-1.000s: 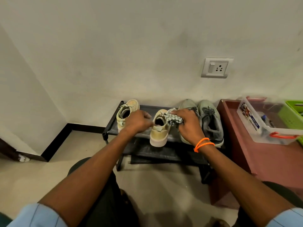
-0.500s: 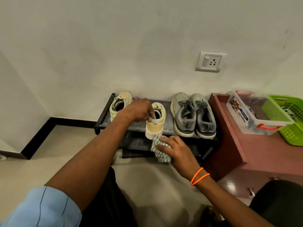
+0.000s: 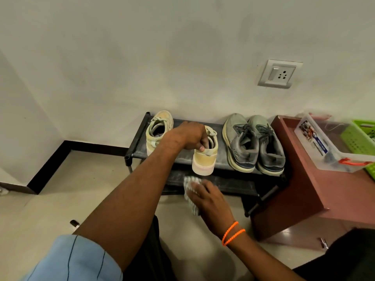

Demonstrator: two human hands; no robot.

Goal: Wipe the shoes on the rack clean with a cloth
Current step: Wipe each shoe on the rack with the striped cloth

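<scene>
- My left hand [image 3: 187,135] has its fingers clenched round the collar of the yellow shoe [image 3: 204,153] on the rack's [image 3: 140,136] top shelf, heel over the front edge.
- My right hand [image 3: 211,201] has its fingers grasping the checked cloth [image 3: 189,184], below the shoe, beside the lower shelf.
- The grey pair [image 3: 253,142] sits just to the right, the other yellow shoe [image 3: 159,128] to the left.

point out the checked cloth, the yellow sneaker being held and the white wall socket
checked cloth [image 3: 189,184], head view, bare part above the fingers
yellow sneaker held by the left hand [image 3: 203,161], head view, heel panel
white wall socket [image 3: 279,74], head view, faceplate centre
</scene>
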